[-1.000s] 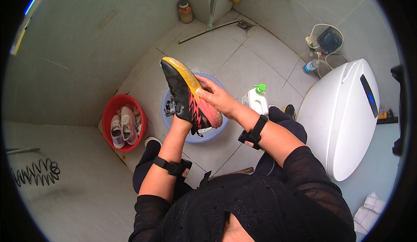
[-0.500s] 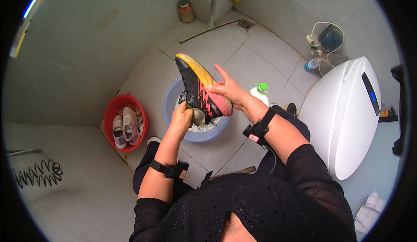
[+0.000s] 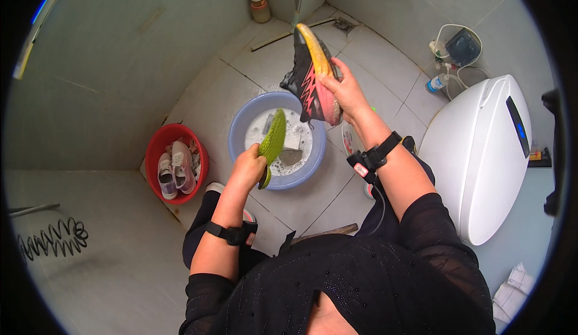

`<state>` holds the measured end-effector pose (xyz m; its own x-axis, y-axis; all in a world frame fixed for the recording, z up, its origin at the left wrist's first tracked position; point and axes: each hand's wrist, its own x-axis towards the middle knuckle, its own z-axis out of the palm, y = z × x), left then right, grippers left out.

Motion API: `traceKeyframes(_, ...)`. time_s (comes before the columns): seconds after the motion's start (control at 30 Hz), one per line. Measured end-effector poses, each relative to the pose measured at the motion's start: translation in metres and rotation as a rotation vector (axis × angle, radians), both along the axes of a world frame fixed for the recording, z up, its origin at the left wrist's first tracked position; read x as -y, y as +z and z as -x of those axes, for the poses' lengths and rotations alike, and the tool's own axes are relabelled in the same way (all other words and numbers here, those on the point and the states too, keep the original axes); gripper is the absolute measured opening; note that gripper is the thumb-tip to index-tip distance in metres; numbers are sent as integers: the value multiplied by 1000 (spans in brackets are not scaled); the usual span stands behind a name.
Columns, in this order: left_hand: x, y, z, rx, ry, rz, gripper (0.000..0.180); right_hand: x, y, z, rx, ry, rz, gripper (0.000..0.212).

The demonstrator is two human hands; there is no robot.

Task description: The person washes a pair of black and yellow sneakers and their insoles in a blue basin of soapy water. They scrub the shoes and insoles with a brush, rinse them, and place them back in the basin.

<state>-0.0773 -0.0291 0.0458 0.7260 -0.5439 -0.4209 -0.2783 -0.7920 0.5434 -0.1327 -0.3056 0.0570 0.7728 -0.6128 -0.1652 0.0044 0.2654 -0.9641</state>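
In my right hand [image 3: 349,92] is a black and pink sneaker [image 3: 308,85] with a yellow sole edge, its toe pointing up and away. The fingers wrap round its heel and sole side, beyond the basin's far right rim. My left hand [image 3: 248,167] grips a green insole [image 3: 274,136] by one end, held up over the near left part of the blue basin [image 3: 235,130]. Sudsy water fills the basin, and pale and grey pieces that I cannot make out lie in it.
Left of the basin stands a red tub [image 3: 153,148] with a pair of light shoes [image 3: 180,166]. A white toilet [image 3: 481,160] is at the right. A jar [image 3: 260,9] sits by the far wall, a bottle [image 3: 438,83] near the right wall.
The sneaker has moved up and to the right with my right hand. My left hand has come away from the shoe's opening, and the green insole is out of it.
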Motion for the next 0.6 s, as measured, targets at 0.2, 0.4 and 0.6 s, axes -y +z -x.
traceKeyframes(0.2, -6, 7, 7, 268, -49, -108, 39, -6, 25, 4, 10, 66, -70, 74)
traceKeyframes(0.4, -15, 4, -14, 248, 16, -44, 44, -20, 26, 5, -37, 183, -187, 75)
traceKeyframes(0.6, -9, 16, -30, 75, 242, 278, 38, -28, 10, 6, 21, 277, -274, 75)
